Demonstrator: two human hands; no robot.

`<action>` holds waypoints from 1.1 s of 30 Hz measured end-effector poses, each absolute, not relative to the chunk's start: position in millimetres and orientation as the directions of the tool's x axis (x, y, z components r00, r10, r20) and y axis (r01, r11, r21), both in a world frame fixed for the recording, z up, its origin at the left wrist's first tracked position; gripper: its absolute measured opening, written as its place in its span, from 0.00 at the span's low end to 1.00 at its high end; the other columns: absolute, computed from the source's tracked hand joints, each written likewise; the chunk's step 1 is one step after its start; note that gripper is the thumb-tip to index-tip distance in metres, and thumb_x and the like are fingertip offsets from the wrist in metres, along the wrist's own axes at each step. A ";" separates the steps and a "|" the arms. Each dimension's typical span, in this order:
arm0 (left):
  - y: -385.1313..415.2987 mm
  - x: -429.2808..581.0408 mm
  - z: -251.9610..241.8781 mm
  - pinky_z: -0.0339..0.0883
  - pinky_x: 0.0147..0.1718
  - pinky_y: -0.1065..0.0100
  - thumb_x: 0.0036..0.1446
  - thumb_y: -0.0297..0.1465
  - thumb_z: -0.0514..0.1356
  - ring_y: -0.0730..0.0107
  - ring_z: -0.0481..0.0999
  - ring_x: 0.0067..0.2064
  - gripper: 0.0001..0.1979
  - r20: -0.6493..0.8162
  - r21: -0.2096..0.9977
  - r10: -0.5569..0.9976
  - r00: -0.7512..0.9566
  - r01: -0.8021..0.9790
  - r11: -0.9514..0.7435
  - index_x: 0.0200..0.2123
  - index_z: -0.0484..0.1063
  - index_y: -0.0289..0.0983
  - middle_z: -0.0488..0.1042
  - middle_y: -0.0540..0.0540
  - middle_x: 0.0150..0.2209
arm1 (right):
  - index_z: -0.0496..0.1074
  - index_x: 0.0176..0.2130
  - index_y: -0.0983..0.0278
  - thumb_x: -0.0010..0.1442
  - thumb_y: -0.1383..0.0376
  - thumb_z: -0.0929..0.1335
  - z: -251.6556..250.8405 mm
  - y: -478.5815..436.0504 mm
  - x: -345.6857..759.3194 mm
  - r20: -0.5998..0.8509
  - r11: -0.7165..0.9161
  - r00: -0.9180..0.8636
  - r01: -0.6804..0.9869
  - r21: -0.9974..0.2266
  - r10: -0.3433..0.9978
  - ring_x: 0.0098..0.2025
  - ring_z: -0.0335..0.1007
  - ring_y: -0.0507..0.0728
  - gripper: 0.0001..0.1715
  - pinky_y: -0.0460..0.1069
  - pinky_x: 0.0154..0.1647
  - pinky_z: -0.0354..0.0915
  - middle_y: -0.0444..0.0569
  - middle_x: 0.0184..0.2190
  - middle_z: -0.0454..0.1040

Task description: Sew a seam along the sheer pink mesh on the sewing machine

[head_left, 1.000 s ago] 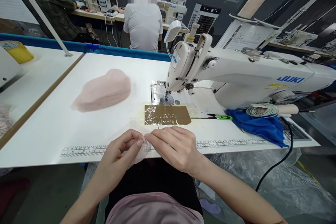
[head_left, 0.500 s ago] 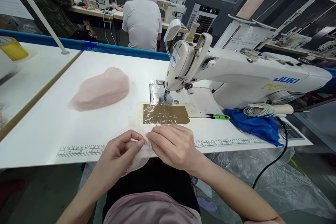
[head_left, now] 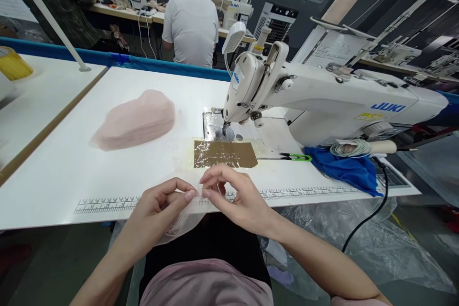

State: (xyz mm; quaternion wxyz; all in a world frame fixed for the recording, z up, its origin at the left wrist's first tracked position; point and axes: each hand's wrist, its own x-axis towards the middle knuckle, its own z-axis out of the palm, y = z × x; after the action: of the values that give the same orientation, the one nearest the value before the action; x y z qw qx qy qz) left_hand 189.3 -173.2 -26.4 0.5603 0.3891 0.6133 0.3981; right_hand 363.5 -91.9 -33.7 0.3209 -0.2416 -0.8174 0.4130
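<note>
My left hand (head_left: 167, 205) is closed in a pinch on the edge of a thin, sheer whitish fabric (head_left: 184, 224), which hangs over the table's front edge toward my lap. Opposite it, my right hand (head_left: 236, 196) has thumb and index finger curved together at the same fabric edge, its fingertips close to the left ones. Just beyond my hands is a brown taped strip (head_left: 224, 154) on the table. Behind that stands the white sewing machine (head_left: 322, 91), with its needle area (head_left: 225, 129) over a metal plate. A sheer pink fabric piece (head_left: 138, 122) lies flat on the left.
Green-handled thread snips (head_left: 296, 157) lie right of the strip. Beside them are a blue cloth (head_left: 344, 169) and a coil of pale cord (head_left: 349, 148). A printed ruler (head_left: 287, 194) runs along the front edge. A person in a white shirt (head_left: 191, 31) sits beyond the table.
My right hand has turned and its fingers have spread into a rounded pinch, showing the gap behind thumb and index. The left hand keeps its pinch. The view has shifted slightly.
</note>
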 end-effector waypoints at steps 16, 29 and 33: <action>-169.5 187.3 -32.6 0.37 0.21 0.73 0.53 0.50 0.63 0.80 0.41 0.22 0.22 -0.361 0.932 0.932 -0.038 0.010 0.361 0.27 0.73 0.36 0.44 0.56 0.18 | 0.74 0.36 0.65 0.64 0.72 0.68 -35.3 -86.6 368.3 0.679 0.958 -0.726 0.261 0.117 0.114 0.29 0.70 0.50 0.05 0.50 0.30 0.60 0.43 0.29 0.78; -165.4 184.2 -42.2 0.38 0.19 0.74 0.54 0.53 0.61 0.80 0.43 0.20 0.24 -0.365 0.930 0.931 0.004 0.057 0.364 0.26 0.71 0.35 0.47 0.56 0.18 | 0.72 0.34 0.62 0.64 0.72 0.66 -36.3 -82.2 369.8 0.623 0.955 -0.782 0.198 0.222 0.018 0.31 0.70 0.52 0.08 0.51 0.32 0.62 0.44 0.29 0.76; -167.9 184.5 -41.3 0.37 0.20 0.73 0.54 0.52 0.62 0.80 0.43 0.21 0.23 -0.371 0.925 0.928 -0.044 0.070 0.373 0.27 0.72 0.36 0.46 0.56 0.18 | 0.71 0.33 0.63 0.62 0.71 0.66 -37.6 -80.2 367.0 0.610 0.937 -0.713 0.291 -0.193 0.346 0.29 0.70 0.50 0.06 0.48 0.29 0.60 0.42 0.27 0.75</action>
State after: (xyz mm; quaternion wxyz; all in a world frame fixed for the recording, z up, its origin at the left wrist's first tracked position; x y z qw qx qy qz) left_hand 184.5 -167.9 -41.3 0.5585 0.4076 0.6121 0.3838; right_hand 367.0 -80.2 -37.6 0.3377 -0.1722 -0.9245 0.0412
